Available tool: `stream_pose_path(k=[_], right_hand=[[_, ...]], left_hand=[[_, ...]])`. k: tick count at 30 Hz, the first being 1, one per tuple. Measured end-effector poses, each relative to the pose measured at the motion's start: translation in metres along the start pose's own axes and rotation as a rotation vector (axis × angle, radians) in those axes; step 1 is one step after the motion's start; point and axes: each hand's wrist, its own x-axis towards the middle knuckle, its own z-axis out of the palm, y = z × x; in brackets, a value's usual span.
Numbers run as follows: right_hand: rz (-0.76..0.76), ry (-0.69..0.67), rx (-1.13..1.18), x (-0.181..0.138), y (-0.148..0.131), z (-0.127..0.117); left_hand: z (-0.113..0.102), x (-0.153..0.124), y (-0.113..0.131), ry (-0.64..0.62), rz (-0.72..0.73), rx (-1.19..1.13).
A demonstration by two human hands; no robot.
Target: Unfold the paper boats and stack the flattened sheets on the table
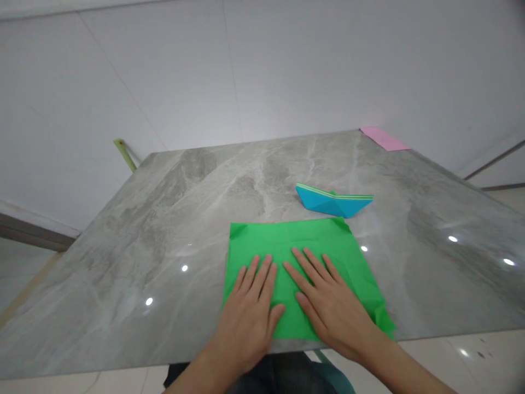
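A green sheet of paper [295, 243] lies flat near the front edge of a grey marble table [176, 219]. Both my hands rest on it, palms down with fingers stretched out. My left hand [250, 312] presses the sheet's lower left part, and my right hand [328, 301] lies beside it on the lower middle, the two thumbs nearly touching. A blue folded paper boat [333, 200] sits on the table just beyond the sheet's far right corner, clear of both hands.
A pink paper sheet [384, 138] lies at the table's far right corner. A green stick [125, 154] leans against the white wall behind the far left corner. The table's front edge runs just under my wrists.
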Motion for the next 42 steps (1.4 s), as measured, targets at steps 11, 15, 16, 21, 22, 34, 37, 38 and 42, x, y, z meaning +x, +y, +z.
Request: stream_pose_path(k=[11,15,16,21,22,34,37,38,42], right_hand=[[0.187,0.097,-0.102,-0.024,0.046,0.008],[0.176,0.082,-0.095,-0.023,0.044,0.004],[0.168,0.078,-0.092,-0.024,0.045,0.002],[0.122,0.048,-0.082,-0.025,0.052,-0.001],[0.123,0.048,-0.083,-0.025,0.053,-0.001],[0.106,0.083,-0.109,-0.026,0.054,0.004],[0.094,0.109,-0.128,-0.028,0.052,0.007],[0.091,0.122,-0.139,-0.028,0.051,0.008],[0.086,0.166,-0.171,-0.030,0.046,0.010]], left_hand=[[-0.020,0.009,-0.028,-0.002,-0.212,0.056],[-0.022,0.059,-0.076,0.128,-0.226,-0.295],[-0.022,0.067,-0.089,0.157,-0.267,-0.324],[-0.025,0.075,-0.118,0.170,-0.402,-0.380],[-0.026,0.072,-0.118,0.159,-0.413,-0.388],[-0.021,0.065,-0.116,0.219,-0.354,-0.448],[-0.019,0.066,-0.116,0.251,-0.321,-0.455],[-0.018,0.067,-0.117,0.255,-0.319,-0.450],[-0.014,0.073,-0.126,0.232,-0.321,-0.395]])
